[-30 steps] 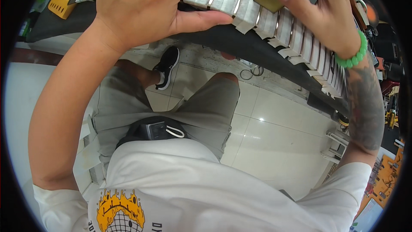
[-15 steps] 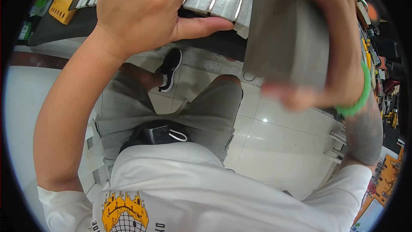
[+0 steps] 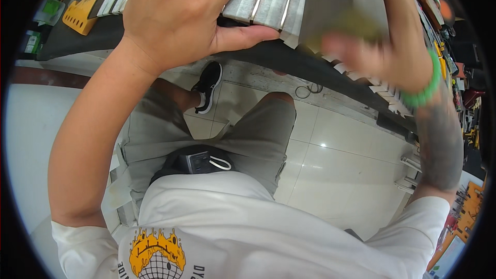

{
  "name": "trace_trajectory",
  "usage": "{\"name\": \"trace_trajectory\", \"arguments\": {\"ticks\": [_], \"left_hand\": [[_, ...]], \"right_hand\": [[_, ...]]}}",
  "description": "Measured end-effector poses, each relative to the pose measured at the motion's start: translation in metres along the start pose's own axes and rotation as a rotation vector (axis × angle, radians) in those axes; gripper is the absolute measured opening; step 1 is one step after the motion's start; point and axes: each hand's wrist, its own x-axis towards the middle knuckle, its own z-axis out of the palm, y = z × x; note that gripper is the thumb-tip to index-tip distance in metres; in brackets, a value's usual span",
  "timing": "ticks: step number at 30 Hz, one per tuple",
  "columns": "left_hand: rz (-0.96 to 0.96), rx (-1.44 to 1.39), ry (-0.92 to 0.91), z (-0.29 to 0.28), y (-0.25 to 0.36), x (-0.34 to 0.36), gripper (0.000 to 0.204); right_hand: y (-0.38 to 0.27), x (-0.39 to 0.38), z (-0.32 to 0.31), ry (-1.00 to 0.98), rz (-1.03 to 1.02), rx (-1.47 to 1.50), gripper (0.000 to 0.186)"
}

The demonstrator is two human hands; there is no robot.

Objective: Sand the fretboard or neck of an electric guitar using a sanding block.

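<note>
1. Uppermost, at 12 o'clock, a fretboard (image 3: 271, 8) is displayed over a dark bench (image 3: 103, 35); white strips (image 3: 295, 10) are parted by bright frets (image 3: 259, 1). Its line is bent by the lens from near 10:30 round toward 3 o'clock.
2. Left hand (image 3: 170, 20), at 11 o'clock: laid across the fretboard, back upward. The thumb is stretched along the near edge, pointed to 3 o'clock. The other fingertips are mostly hidden, so how tightly it is closed cannot be told.
3. Right hand (image 3: 395, 54), at 2 o'clock: closed around a block, thumb set against the end face. Slightly blurred.
4. Block (image 3: 336, 0), grey with a yellowish-green end, at 1 o'clock: held above the fretboard's line; whether the two are touching cannot be told.
5. Bracelet (image 3: 433, 82), green beads, worn at the right wrist.
6. Yellow piece (image 3: 80, 13), pierced by a row of holes, at 10 o'clock, placed beyond the fretboard's left end.
7. Cable (image 3: 308, 91), dark, coiled at 2 o'clock, below the bench edge.
8. Pegboard (image 3: 471, 204), orange, hung with tools, near 4 o'clock.
</note>
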Motion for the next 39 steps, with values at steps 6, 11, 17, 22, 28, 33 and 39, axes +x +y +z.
{"name": "trace_trajectory", "arguments": {"ticks": [6,11,17,22,28,33,39], "left_hand": [[-0.067,0.057,-0.106,-0.009,0.004,0.0,0.06],[-0.057,0.07,-0.075,-0.012,0.002,-0.003,0.059],[-0.046,0.05,-0.022,-0.01,0.004,-0.01,0.057],[-0.008,0.112,0.017,-0.027,0.003,0.002,0.079],[-0.312,0.167,-0.449,-0.125,0.003,-0.094,0.08],[-1.276,-0.11,-1.312,-0.267,-0.041,-0.262,0.059],[-1.705,-0.334,-1.635,-0.27,-0.038,-0.256,0.035]], "right_hand": [[-0.043,0.017,-0.034,-0.19,0.509,0.533,0.083],[-0.007,0.016,-0.025,-0.17,0.509,0.367,0.075],[0.019,0.006,-0.026,0.045,1.135,0.56,0.056],[0.021,-0.001,-0.053,0.321,1.056,0.786,0.05],[-0.035,-0.011,-0.109,0.258,1.358,0.614,0.064],[-0.02,-0.006,-0.087,0.17,1.241,0.74,0.084],[0.042,0.009,-0.059,0.026,1.177,0.773,0.09]]}}
